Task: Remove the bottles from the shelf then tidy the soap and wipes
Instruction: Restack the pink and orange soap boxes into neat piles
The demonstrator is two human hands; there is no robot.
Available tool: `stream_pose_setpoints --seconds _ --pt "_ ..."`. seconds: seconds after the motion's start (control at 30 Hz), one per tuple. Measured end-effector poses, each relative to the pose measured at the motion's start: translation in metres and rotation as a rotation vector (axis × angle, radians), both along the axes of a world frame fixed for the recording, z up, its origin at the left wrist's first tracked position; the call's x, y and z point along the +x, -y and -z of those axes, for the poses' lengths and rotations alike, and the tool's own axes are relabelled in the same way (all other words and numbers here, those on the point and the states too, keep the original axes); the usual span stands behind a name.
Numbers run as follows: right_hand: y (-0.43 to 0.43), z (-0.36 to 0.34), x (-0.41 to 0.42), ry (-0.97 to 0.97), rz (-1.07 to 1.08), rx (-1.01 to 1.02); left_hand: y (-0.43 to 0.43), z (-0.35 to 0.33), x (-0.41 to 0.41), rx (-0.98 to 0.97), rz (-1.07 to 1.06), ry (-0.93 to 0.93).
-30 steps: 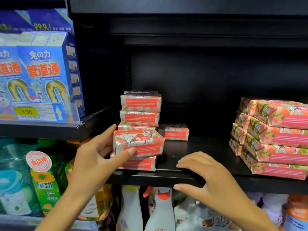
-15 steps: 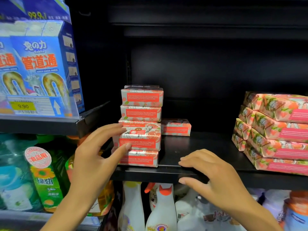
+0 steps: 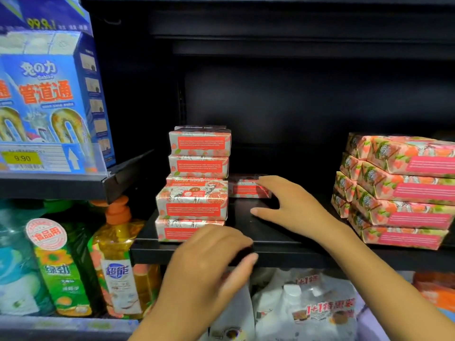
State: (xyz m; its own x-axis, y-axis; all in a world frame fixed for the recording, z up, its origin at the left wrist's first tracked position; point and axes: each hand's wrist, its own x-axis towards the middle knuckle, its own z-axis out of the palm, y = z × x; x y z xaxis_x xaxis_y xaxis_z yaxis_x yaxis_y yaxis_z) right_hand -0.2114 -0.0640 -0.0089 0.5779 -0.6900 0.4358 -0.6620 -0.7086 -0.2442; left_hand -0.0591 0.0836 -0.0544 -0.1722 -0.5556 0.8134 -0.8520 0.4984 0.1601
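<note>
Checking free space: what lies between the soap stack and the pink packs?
Head view: a lone soap box, the right hand by it, otherwise bare shelf.

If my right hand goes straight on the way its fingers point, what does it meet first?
Most likely the lone soap box beside the soap stack. The right hand overlaps it in view; contact is unclear.

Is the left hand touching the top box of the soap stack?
No, the left hand sits low at the front edge of the shelf, well below the soap stack and its top box.
</note>
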Motion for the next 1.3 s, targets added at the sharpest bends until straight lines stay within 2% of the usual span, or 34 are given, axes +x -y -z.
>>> stream_pose_setpoints --seconds 0.07,0.17,0.4,0.57,0.7,0.83,0.9,1.07,1.17,1.3 --pt "0.007 0.0 0.005 -0.077 0.031 0.03 0.009 0.012 -0.003 0.002 0.007 0.071" --pt "0.009 0.001 0.006 -0.092 0.038 0.016 0.021 0.022 -0.002 0.0 -0.02 0.105" --pt "-0.012 0.0 -0.017 -0.069 0.029 -0.103 0.023 0.022 -0.002 -0.02 0.008 0.041" --pt "-0.03 -0.01 -0.033 0.104 -0.001 -0.082 0.022 0.021 -0.003 -0.011 0.011 0.04" --pt "-0.027 -0.003 -0.029 -0.068 0.102 0.042 0.021 0.02 -0.004 0.022 0.01 0.039" --pt "-0.033 0.004 -0.028 0.091 0.086 0.032 0.017 0.018 -0.005 0.063 0.008 0.021" --pt "-0.039 0.007 -0.033 0.193 0.077 -0.054 0.011 0.014 -0.007 0.101 0.036 -0.091" --pt "-0.063 0.004 -0.048 0.442 -0.109 -0.147 -0.01 -0.011 -0.014 0.288 0.166 -0.748" --pt "-0.073 0.003 -0.05 0.481 -0.215 -0.231 -0.01 -0.024 -0.014 0.432 0.21 -0.854" --pt "-0.082 0.003 -0.047 0.463 -0.343 -0.273 -0.009 -0.034 -0.018 0.575 0.393 -0.958"
